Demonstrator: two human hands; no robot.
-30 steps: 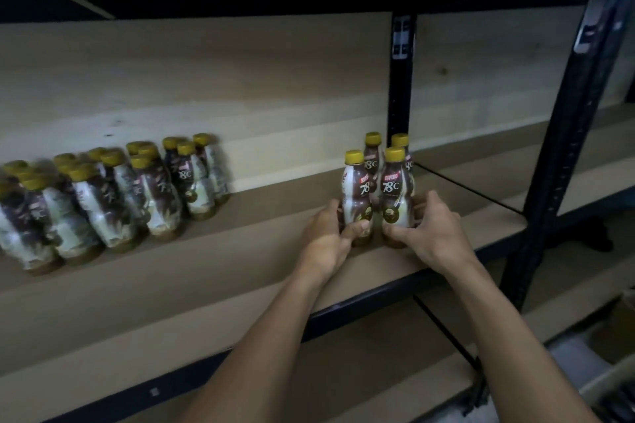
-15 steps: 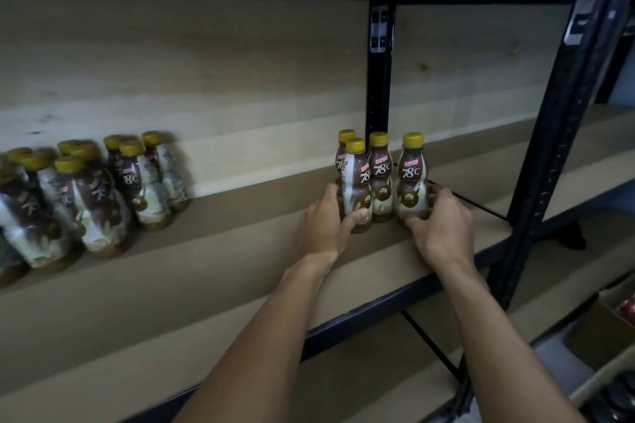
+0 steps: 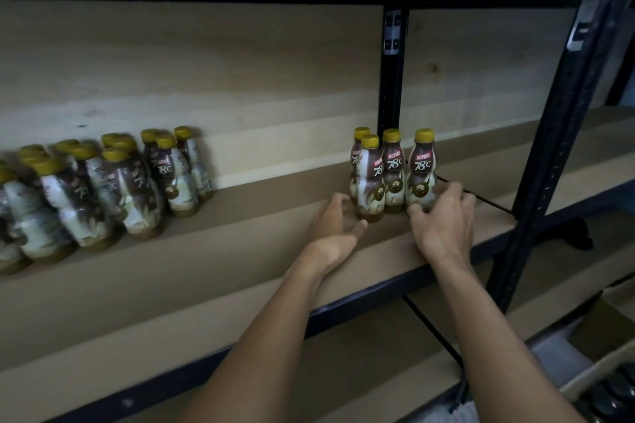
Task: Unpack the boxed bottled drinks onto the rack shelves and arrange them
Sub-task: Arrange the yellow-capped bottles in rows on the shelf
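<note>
A small group of brown-and-white coffee drink bottles (image 3: 395, 172) with yellow caps stands upright on the middle rack shelf (image 3: 240, 251), close to the black upright post. My left hand (image 3: 338, 221) curls round the base of the front-left bottle (image 3: 371, 182), thumb at its foot. My right hand (image 3: 445, 216) wraps its fingers round the bottom of the rightmost bottle (image 3: 422, 172). The bottle bases are partly hidden by my fingers.
Several more of the same bottles (image 3: 103, 189) stand clustered at the shelf's left end. A black rear post (image 3: 391, 79) and a front post (image 3: 556, 134) frame the bay. A cardboard box (image 3: 604, 364) with dark bottle caps lies at bottom right, below the lower shelf (image 3: 378, 371).
The right-hand bottles went from a tight two-by-two cluster to a spread row, pushed deeper on the shelf. Both hands slid down to the bottle bases.
</note>
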